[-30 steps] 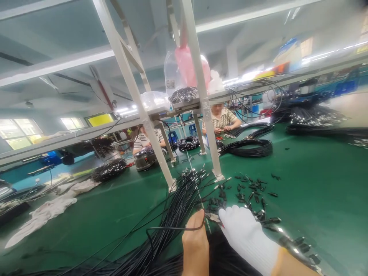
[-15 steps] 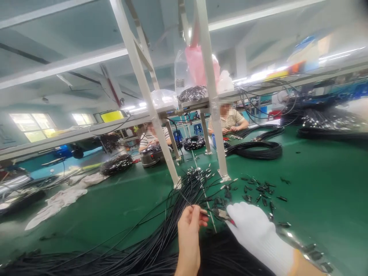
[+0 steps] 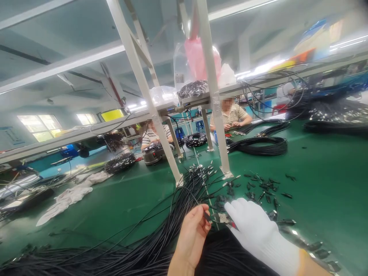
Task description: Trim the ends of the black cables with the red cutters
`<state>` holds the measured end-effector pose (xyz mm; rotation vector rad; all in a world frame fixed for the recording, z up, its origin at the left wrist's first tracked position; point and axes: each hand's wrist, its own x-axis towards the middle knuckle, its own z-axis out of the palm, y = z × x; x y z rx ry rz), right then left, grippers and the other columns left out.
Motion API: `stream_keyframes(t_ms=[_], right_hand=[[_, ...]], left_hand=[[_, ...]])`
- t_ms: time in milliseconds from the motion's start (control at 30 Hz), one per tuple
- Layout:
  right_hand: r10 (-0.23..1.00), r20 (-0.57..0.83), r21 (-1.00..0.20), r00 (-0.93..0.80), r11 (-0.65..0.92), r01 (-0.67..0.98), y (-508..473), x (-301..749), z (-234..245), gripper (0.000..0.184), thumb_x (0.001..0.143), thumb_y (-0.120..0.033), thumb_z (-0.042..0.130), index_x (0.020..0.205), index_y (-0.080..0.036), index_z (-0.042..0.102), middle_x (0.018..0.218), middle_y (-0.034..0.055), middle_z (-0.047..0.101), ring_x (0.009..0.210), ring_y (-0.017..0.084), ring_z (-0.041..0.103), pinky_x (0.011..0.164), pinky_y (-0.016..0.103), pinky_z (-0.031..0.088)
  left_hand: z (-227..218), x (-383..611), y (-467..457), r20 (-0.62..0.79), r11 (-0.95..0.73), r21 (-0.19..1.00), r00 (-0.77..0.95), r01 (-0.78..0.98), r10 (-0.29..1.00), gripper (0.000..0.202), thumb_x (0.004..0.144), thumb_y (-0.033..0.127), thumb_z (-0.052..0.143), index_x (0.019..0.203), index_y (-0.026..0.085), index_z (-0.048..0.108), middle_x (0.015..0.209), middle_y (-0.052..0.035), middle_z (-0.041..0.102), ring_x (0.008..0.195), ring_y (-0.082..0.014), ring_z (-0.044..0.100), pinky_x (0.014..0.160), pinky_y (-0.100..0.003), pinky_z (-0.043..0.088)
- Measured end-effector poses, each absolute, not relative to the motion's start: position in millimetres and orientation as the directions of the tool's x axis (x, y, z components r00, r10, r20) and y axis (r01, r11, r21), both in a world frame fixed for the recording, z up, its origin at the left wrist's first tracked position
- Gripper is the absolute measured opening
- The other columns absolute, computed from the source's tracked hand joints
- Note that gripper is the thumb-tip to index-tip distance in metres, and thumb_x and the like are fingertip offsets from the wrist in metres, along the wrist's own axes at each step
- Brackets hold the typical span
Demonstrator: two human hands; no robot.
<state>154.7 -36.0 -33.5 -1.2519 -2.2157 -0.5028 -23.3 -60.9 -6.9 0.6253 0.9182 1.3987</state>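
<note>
My bare left hand (image 3: 193, 230) pinches a black cable near its end, where a dark connector (image 3: 207, 217) pokes out between thumb and fingers. In a white glove, my right hand (image 3: 254, 228) is closed around cutting pliers (image 3: 222, 218). Their metal head points left toward the connector, a small distance from it, and a bit of red handle shows by the glove. A thick bundle of black cables (image 3: 175, 218) runs under and beside my left hand, metal tips at its far end. Loose black connector pieces (image 3: 266, 186) lie beyond my right hand.
White metal posts (image 3: 222, 153) stand on the green table (image 3: 324, 184) ahead, carrying a shelf with plastic bags. Coiled cables (image 3: 258, 146) lie farther back. A white cloth (image 3: 67, 199) is at left. Two people (image 3: 230, 115) sit across the table.
My left hand has turned and the connector end now shows more plainly at its fingertips. The pliers stay close by in my right hand. The view has shifted slightly.
</note>
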Motion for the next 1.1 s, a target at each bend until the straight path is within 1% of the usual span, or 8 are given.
stream_keyframes(t_ms=[200,367,633,800,867,933,1000,1100], right_hand=[[0.663,0.604,0.071,-0.443,0.509,0.858,-34.7,156.1,-35.6,0.031,0.070,-0.032,0.076,0.096,-0.021,0.063,0.085,0.0031,0.064,0.077,0.022,0.054,0.066,0.034,0.032],[0.662,0.575,0.149,-0.482,0.495,0.856,-37.1,155.0,-34.5,0.027,0.071,-0.033,0.075,0.092,-0.022,0.061,0.083,0.0029,0.063,0.074,0.022,0.053,0.064,0.035,0.031],[0.707,0.551,0.248,-0.444,0.368,0.896,-47.0,150.3,-32.9,0.012,0.079,-0.016,0.062,0.089,-0.021,0.056,0.080,0.0052,0.060,0.071,0.023,0.054,0.063,0.035,0.031],[0.746,0.486,0.220,-0.456,0.400,0.890,-44.3,150.4,-33.7,0.009,0.084,-0.013,0.055,0.084,-0.021,0.051,0.078,0.0045,0.060,0.071,0.021,0.056,0.061,0.033,0.030],[0.757,0.461,0.213,-0.462,0.411,0.886,-41.4,150.3,-33.5,0.009,0.085,-0.016,0.056,0.081,-0.022,0.050,0.073,0.0034,0.059,0.068,0.022,0.057,0.059,0.033,0.028],[0.765,0.440,0.210,-0.470,0.421,0.882,-38.7,150.8,-32.8,0.009,0.084,-0.020,0.058,0.080,-0.022,0.051,0.073,0.0036,0.061,0.068,0.023,0.059,0.057,0.033,0.027],[0.782,0.413,0.204,-0.466,0.420,0.884,-36.5,152.4,-31.7,0.008,0.084,-0.021,0.060,0.080,-0.022,0.052,0.074,0.0047,0.063,0.068,0.025,0.061,0.056,0.032,0.027],[0.810,0.368,0.195,-0.456,0.412,0.890,-34.9,156.4,-29.4,0.005,0.084,-0.021,0.058,0.080,-0.021,0.055,0.073,0.0061,0.064,0.067,0.027,0.063,0.055,0.032,0.026]], left_hand=[[-7.5,-21.3,-62.1,-0.158,0.124,0.872,-0.031,-0.474,0.987,0.044,0.056,0.044,0.091,0.079,0.011,0.073,0.068,-0.0011,0.063,0.056,-0.0062,0.051,0.051,-0.018,0.037],[-9.0,-14.8,-62.4,-0.097,0.068,0.939,-0.070,-0.338,0.993,0.046,0.058,0.052,0.087,0.071,0.012,0.069,0.055,0.0020,0.057,0.049,-0.0060,0.045,0.047,-0.019,0.032],[-11.3,-2.1,-66.5,-0.011,-0.023,0.986,-0.201,-0.165,0.979,0.050,0.063,0.060,0.079,0.072,0.012,0.068,0.048,0.0040,0.054,0.045,-0.0068,0.043,0.045,-0.020,0.033],[-6.4,-3.9,-67.4,-0.026,-0.005,0.982,-0.159,-0.190,0.987,0.053,0.063,0.061,0.078,0.076,0.011,0.067,0.050,0.0039,0.052,0.046,-0.0076,0.042,0.048,-0.022,0.033],[-5.0,-4.3,-67.5,-0.037,0.012,0.986,-0.150,-0.164,0.988,0.056,0.068,0.065,0.071,0.084,0.011,0.065,0.052,0.0042,0.051,0.048,-0.0095,0.043,0.049,-0.023,0.033],[-4.6,-3.4,-69.4,-0.011,0.008,1.000,-0.158,-0.020,0.987,0.056,0.078,0.068,0.057,0.090,0.013,0.062,0.054,0.0039,0.050,0.050,-0.0127,0.046,0.050,-0.025,0.033],[-5.3,-1.7,-73.4,0.071,-0.033,0.971,-0.155,0.238,0.985,0.048,0.087,0.063,0.046,0.093,0.017,0.057,0.061,0.0016,0.054,0.057,-0.0161,0.050,0.056,-0.028,0.036],[-7.0,0.5,-80.2,0.169,-0.095,0.804,-0.073,0.587,0.983,0.030,0.094,0.049,0.042,0.089,0.021,0.051,0.078,-0.0034,0.059,0.071,-0.0201,0.053,0.068,-0.032,0.036]])
